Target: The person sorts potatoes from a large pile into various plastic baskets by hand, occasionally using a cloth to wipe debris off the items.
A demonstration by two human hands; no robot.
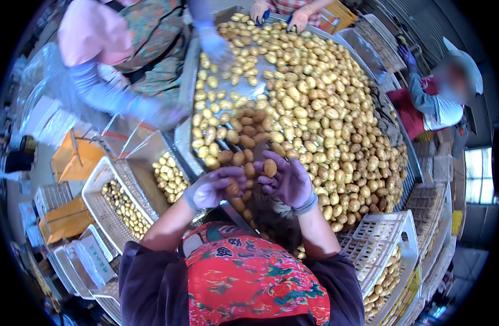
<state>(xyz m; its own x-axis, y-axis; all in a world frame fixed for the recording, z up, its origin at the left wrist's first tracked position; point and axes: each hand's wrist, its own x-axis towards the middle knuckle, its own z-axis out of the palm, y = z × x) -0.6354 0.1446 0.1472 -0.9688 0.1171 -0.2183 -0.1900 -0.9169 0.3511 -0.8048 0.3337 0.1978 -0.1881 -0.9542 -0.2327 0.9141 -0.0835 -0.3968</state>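
Observation:
Many potatoes (335, 118) cover a large metal sorting table (184, 118) before me. My right hand (288, 179), in a purple glove, holds a brown potato (270, 168) at its fingers, palm partly turned up. My left hand (217, 187), gloved alike, has its fingers curled around another brown potato (232, 187). Both hands are above the near edge of the table, a short gap apart. Between and below them lie more potatoes in shadow.
A co-worker's blurred gloved hand (219, 47) reaches over the table's left side; another person's hands (300, 18) are at the far edge. White plastic crates of potatoes stand left (111, 171) and right (408, 232). A dark cloth (388, 118) lies on the right rim.

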